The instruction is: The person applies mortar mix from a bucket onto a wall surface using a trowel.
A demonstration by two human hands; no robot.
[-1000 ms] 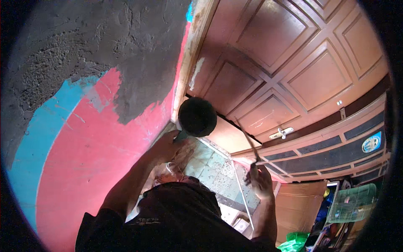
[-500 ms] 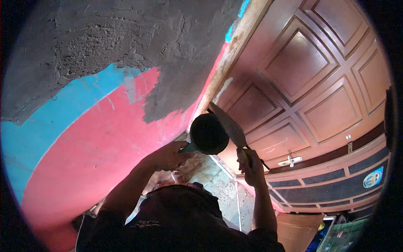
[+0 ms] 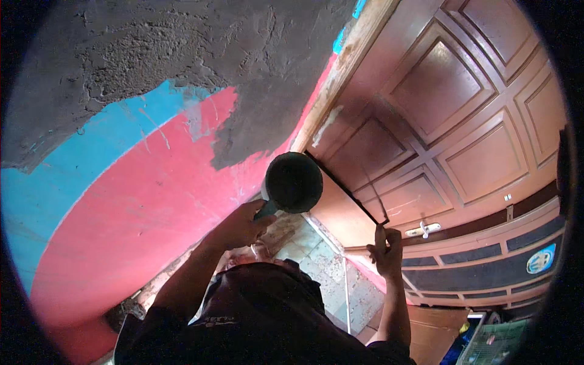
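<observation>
Gripping the stubby handle point(image 3: 266, 211) of a dark, round dipper point(image 3: 295, 182), the left hand point(image 3: 240, 226) has its fingers closed around the stem, with the bowl just beyond the grip, ahead and slightly to its right. The bowl's inside is too dark to tell what, if anything, it contains. The right hand point(image 3: 386, 250), off to the right of that grip, is closed on a thin tool point(image 3: 379, 205), probably a trowel, its blade seen nearly edge-on and pointing away beyond the fingertips; exactly how the fingers wrap its handle cannot be told.

The dipper looks stiff and unlikely to break. Any load would sit out past the fist and pull the rim down, so the best hold is high on the handle, close to the bowl, with the wrist level. The tool seems light and thin; its handle is the place to grasp, clear of the edge. Left of the left grip lies the pink wall point(image 3: 152, 207); beyond the right grip stands the brown panelled door point(image 3: 429, 85).
</observation>
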